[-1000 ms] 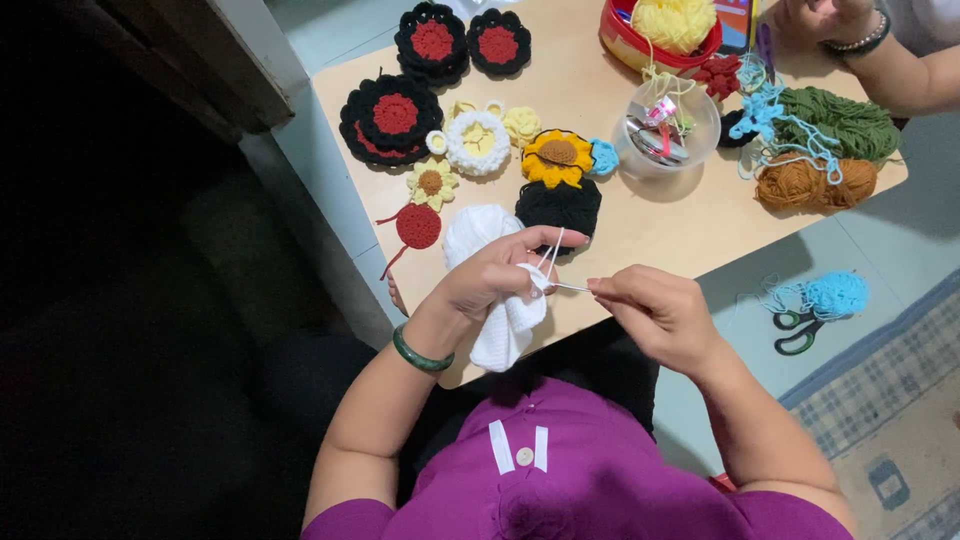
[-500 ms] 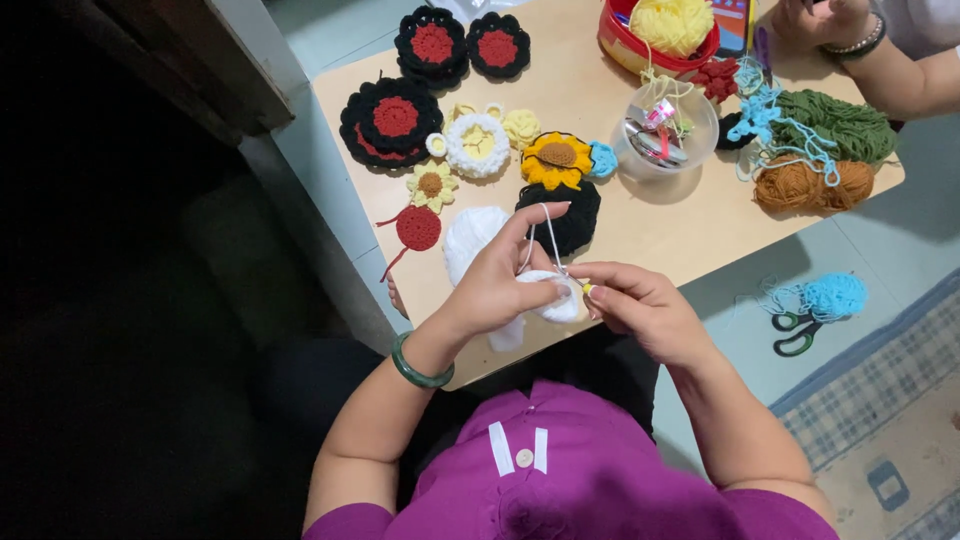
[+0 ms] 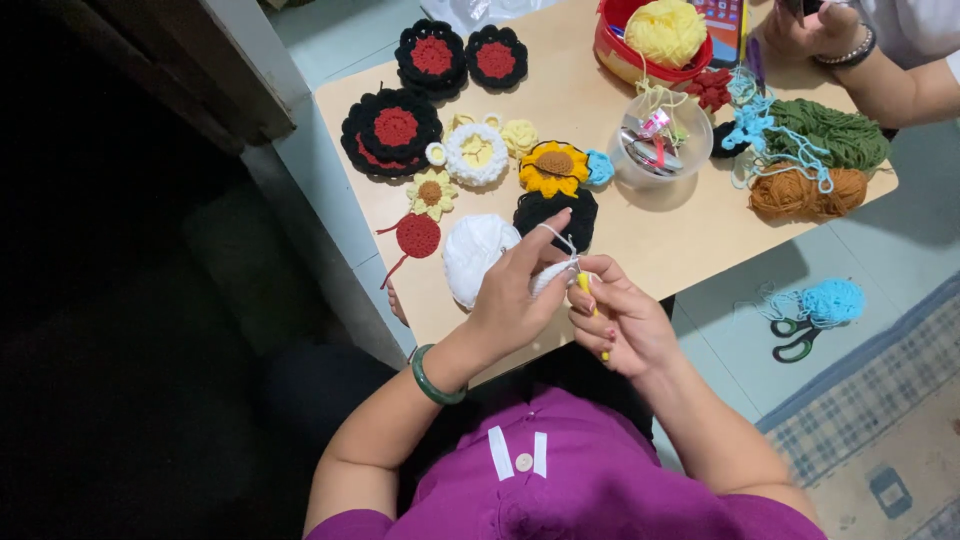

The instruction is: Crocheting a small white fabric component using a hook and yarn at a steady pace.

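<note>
The left hand (image 3: pixel 515 295) pinches a small white crocheted piece (image 3: pixel 552 275) between thumb and fingers, a strand of white yarn looped over its raised forefinger. The right hand (image 3: pixel 620 320) is closed around a slim yellow crochet hook (image 3: pixel 590 300), its tip meeting the white piece. Both hover over the near edge of the pale wooden table (image 3: pixel 690 235). Just beyond the left hand on the table lies a soft, round white yarn ball (image 3: pixel 475 255); beside that, a flat black knitted round (image 3: pixel 555 212). Further up the table sits a nubbly sunflower motif (image 3: pixel 553 167) and a clear plastic bowl (image 3: pixel 660 150) of small tools.
</note>
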